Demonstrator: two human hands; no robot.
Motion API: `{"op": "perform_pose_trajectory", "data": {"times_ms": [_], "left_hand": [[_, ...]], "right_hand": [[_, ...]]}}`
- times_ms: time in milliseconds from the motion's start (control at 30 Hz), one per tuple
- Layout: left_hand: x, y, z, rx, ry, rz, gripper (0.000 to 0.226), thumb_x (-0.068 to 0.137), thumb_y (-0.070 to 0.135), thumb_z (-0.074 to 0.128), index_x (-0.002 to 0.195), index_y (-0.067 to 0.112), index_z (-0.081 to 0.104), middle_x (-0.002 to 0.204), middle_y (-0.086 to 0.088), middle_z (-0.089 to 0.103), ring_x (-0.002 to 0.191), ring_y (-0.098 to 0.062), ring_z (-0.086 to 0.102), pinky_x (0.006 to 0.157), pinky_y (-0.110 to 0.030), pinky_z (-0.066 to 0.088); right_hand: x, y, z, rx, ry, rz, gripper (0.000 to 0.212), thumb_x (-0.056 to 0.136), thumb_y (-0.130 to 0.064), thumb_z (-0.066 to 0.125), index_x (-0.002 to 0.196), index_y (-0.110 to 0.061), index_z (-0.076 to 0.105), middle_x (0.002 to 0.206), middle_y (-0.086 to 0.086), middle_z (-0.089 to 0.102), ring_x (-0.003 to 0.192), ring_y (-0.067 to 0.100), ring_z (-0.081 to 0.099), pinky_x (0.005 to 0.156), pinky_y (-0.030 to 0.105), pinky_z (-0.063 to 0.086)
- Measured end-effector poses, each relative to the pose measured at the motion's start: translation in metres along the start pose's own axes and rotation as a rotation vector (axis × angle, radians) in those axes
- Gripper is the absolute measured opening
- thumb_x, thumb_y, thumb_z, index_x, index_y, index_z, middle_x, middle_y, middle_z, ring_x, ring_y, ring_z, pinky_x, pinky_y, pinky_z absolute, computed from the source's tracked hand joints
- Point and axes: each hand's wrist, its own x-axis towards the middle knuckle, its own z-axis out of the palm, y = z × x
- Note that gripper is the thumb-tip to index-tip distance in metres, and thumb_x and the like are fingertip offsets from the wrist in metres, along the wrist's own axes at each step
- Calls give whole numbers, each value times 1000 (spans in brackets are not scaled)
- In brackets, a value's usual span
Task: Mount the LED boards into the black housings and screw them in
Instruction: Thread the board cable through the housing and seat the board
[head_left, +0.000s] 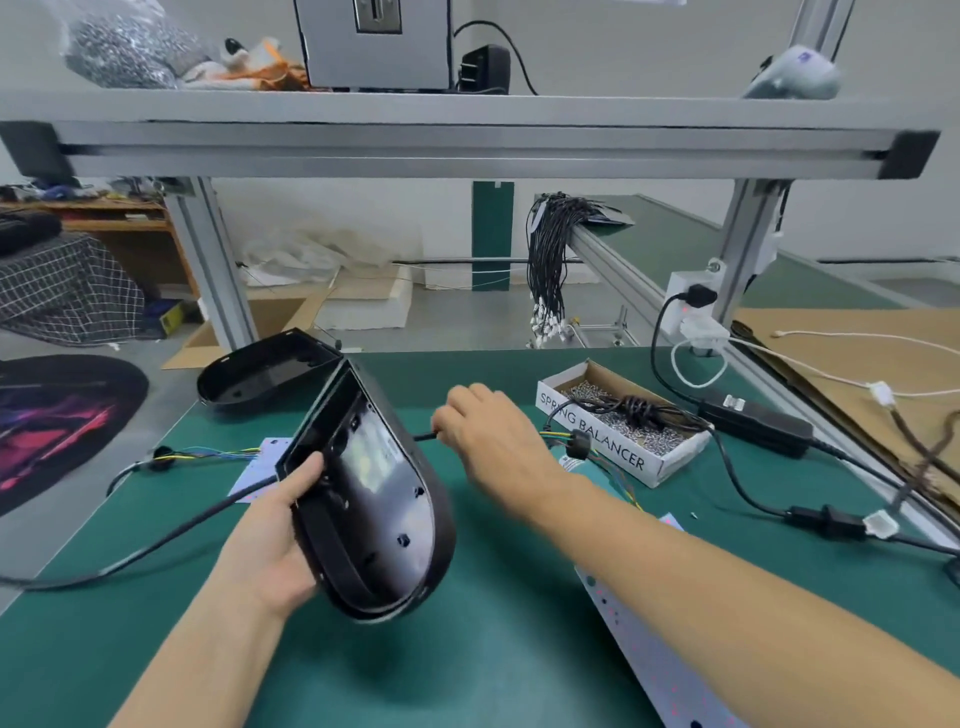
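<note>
My left hand (280, 525) grips a black housing (379, 499) by its left rim and holds it tilted on edge above the green mat, hollow side facing me. To its right, my right hand (488, 436) pinches a black cable (423, 436) that comes out of the housing's right side. A second black housing (260, 371) lies open side up at the mat's far left. One white LED board (660, 665) lies flat under my right forearm. Another LED board (260, 467) with coloured wires lies behind the held housing, mostly hidden.
A cardboard box (623, 447) labelled SPRING BALANCER holds small screws and a coiled cable. A black power adapter (753, 418) and its cords run along the right. An aluminium frame leg (218, 280) stands at the back left. Wire harnesses (545, 270) hang behind.
</note>
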Motion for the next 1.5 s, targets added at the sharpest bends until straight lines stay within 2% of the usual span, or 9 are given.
{"op": "perform_pose_trajectory", "data": {"times_ms": [167, 300, 467, 633, 833, 1000, 1200, 1333, 1500], "left_hand": [[17, 26, 12, -299, -102, 241, 54, 69, 30, 68, 120, 13, 64, 111, -10, 71, 96, -28, 70, 94, -46, 44], [26, 48, 23, -308, -118, 405, 46, 37, 26, 78, 81, 12, 80, 101, -5, 74, 88, -21, 71, 79, -45, 45], [29, 35, 35, -75, -82, 438, 22, 76, 32, 62, 66, 24, 79, 91, 6, 76, 82, -9, 72, 74, -37, 47], [27, 22, 38, 67, -92, 448, 27, 92, 28, 51, 90, 19, 76, 105, 1, 74, 94, -16, 71, 76, -43, 58], [-7, 15, 49, 619, -460, 553, 15, 72, 14, 61, 78, 14, 75, 75, -5, 72, 68, -18, 68, 63, -21, 56], [-21, -12, 63, 702, -552, 416, 18, 67, 21, 66, 77, 8, 73, 78, -9, 69, 71, -21, 65, 64, -21, 53], [-14, -9, 77, 950, -536, 316, 16, 70, 22, 68, 81, 11, 71, 82, -14, 67, 76, -23, 61, 74, -34, 47], [-6, -4, 99, 1334, -612, 340, 14, 69, 21, 64, 71, 8, 66, 70, -6, 56, 68, -15, 49, 69, -31, 37], [5, -12, 114, 1752, -645, 245, 11, 69, 25, 64, 60, 19, 59, 50, 9, 43, 50, -10, 38, 52, -25, 28]], "right_hand": [[-26, 22, -36, 66, -104, 46, 22, 96, -9, 49, 116, -10, 59, 111, 9, 52, 95, 29, 52, 72, 33, 32], [-68, 33, -67, -87, -247, 398, 73, 80, -61, 60, 139, -25, 37, 134, -1, 40, 122, 23, 41, 96, 37, 32], [-152, 42, -98, 22, -624, 697, 126, 50, -79, 65, 148, -32, 2, 126, -7, 46, 118, 18, 49, 85, 32, 41], [-191, 48, -95, 285, -646, 758, 80, 65, -54, 73, 131, -38, 30, 118, -10, 50, 108, 12, 49, 86, 26, 42], [-164, 93, -117, 477, -389, 692, 40, 88, -12, 61, 102, -47, 48, 113, -8, 59, 79, 3, 55, 83, 31, 46], [-91, 107, -96, 708, -305, 521, 48, 90, -2, 57, 120, -38, 46, 141, -7, 47, 127, 10, 47, 106, 31, 36], [-36, 101, -62, 434, -377, 541, 57, 91, -2, 48, 145, -17, 37, 149, 4, 39, 132, 19, 40, 105, 29, 34], [5, 75, -86, 1209, -143, 667, 50, 102, -28, 40, 148, -13, 29, 150, 5, 40, 137, 17, 37, 111, 30, 25], [51, 50, -129, 1548, -116, 506, 74, 94, -63, 27, 150, -15, 19, 138, 16, 50, 122, 29, 55, 107, 41, 38]]}}
